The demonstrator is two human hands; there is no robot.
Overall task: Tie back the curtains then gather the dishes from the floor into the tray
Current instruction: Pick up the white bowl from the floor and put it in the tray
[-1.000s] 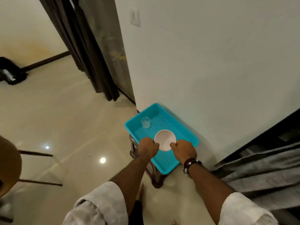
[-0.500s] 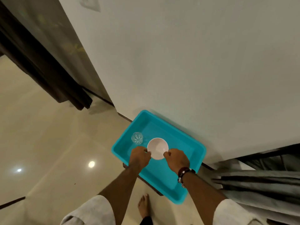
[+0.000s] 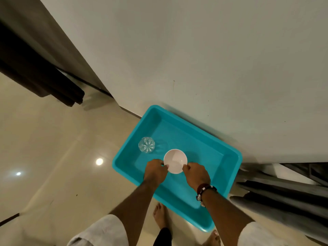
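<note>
A turquoise plastic tray (image 3: 229, 157) sits against the white wall. Over its middle is a small white bowl (image 3: 175, 159), upright and empty. My left hand (image 3: 154, 170) grips the bowl's left rim and my right hand (image 3: 196, 174) grips its right rim. I cannot tell whether the bowl touches the tray floor. A clear cut-glass tumbler (image 3: 146, 144) stands in the tray's left corner, apart from the bowl. A dark curtain (image 3: 35, 75) hangs at the upper left, and grey curtain folds (image 3: 284, 196) lie at the right.
The white wall (image 3: 195, 50) runs diagonally right behind the tray. Glossy beige floor (image 3: 53, 157) spreads to the left. My bare feet (image 3: 160, 215) stand just below the tray's near edge.
The view has tilted down and drawn closer, so the tray looks larger. Both hands still hold the bowl, which has sunk lower over the tray's middle. The tumbler has stayed put.
</note>
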